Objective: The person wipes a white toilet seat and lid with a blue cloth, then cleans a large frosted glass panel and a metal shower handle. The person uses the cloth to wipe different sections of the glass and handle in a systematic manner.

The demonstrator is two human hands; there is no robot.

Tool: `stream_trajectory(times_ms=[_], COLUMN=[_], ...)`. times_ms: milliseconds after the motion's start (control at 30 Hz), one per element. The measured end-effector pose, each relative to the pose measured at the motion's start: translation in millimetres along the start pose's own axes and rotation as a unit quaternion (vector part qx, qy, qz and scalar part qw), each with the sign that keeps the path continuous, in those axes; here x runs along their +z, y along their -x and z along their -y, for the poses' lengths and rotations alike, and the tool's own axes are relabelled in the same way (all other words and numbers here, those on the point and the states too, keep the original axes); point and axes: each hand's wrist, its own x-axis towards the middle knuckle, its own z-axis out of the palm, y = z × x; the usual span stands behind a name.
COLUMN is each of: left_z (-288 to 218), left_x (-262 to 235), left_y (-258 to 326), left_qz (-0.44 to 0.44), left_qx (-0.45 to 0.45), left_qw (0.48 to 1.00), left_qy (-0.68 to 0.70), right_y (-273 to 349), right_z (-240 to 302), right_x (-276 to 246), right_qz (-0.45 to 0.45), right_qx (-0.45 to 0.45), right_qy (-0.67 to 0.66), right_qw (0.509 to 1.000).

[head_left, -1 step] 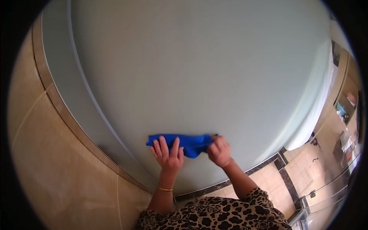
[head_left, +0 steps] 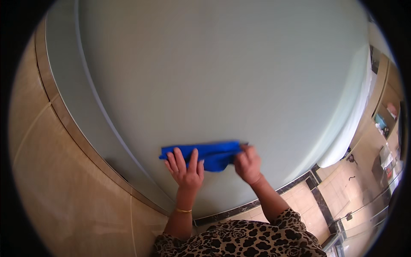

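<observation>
A blue cloth (head_left: pixel 216 156) is stretched sideways against a large frosted glass panel (head_left: pixel 222 85). My left hand (head_left: pixel 186 171) lies on the cloth's left part, fingers spread and flat, pressing it to the glass. At the other end, my right hand (head_left: pixel 247 165) is closed around the cloth and slightly blurred. A small dark edge shows above its fingers; what it is I cannot make out.
Beige tiled wall (head_left: pixel 85 188) runs along the left, beside the panel's metal frame. A white towel (head_left: pixel 342 150) hangs at the panel's right edge. Beyond are a shelf with small items (head_left: pixel 383 124), a floor with dark borders (head_left: pixel 319 199) and a glass door with a metal handle (head_left: pixel 349 216).
The cloth and both hands have shifted a little up the glass. The right hand has also edged to the right, and the cloth looks more stretched out.
</observation>
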Motion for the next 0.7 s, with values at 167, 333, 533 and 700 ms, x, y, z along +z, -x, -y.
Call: stream_trajectory(times_ms=[167,333,533,700], left_z=[-6.0,1.1,-4.3,-32.0], left_x=[-6.2,5.1,17.2,-2.9], left_y=[-65.9,-25.3,19.0,3.1], left_qz=[-0.016,-0.026,0.001,0.039], left_qx=[-0.047,0.002,-0.029,-0.106], left_qw=[0.999,0.998,1.000,0.910], left_qy=[0.002,-0.053,0.003,0.398], right_y=[-91.9,-49.0,2.4,-15.8], right_z=[18.3,34.9,52.0,64.1], right_x=[-27.3,15.6,32.9,-5.8], right_qz=[-0.065,-0.020,0.026,0.104], right_qx=[0.061,-0.004,-0.030,0.054], right_qy=[0.006,0.083,-0.193,-0.452], right_qw=[0.996,0.996,0.980,0.884])
